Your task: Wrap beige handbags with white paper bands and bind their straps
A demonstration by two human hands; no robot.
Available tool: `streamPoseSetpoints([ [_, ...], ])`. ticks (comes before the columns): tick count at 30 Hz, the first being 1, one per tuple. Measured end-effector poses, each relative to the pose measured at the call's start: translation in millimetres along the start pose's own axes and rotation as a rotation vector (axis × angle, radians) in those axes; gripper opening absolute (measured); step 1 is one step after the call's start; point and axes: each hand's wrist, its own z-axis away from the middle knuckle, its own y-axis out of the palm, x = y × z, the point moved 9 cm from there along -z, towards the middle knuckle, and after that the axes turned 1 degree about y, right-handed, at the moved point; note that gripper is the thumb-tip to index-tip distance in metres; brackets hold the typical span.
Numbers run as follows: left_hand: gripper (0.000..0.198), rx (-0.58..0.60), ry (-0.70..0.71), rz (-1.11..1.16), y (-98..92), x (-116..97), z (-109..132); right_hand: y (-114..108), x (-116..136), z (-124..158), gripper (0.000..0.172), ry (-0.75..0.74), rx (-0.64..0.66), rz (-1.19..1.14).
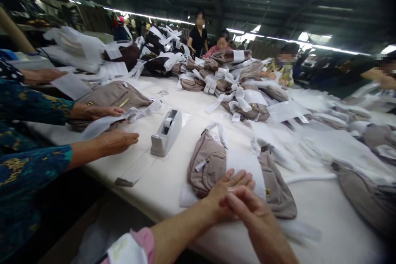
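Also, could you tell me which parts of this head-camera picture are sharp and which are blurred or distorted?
Head view: the tape dispenser and the taupe bag are fairly sharp; the left hand and right hand are slightly soft; the bags at right smear; ceiling strip lights glare; corners darken and lines bow.

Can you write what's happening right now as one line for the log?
left hand: flat on white paper round beige bag | right hand: over left | tape dispenser: beside, untouched
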Motion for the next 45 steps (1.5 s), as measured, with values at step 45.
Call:
streamPoseSetpoints([
  [45, 0.086, 0.046, -0.026, 0.018, 2.4, 1.1, -3.4, -129.4, -78.5, -4.9, 0.053, 0.277, -0.382, -0.188],
])
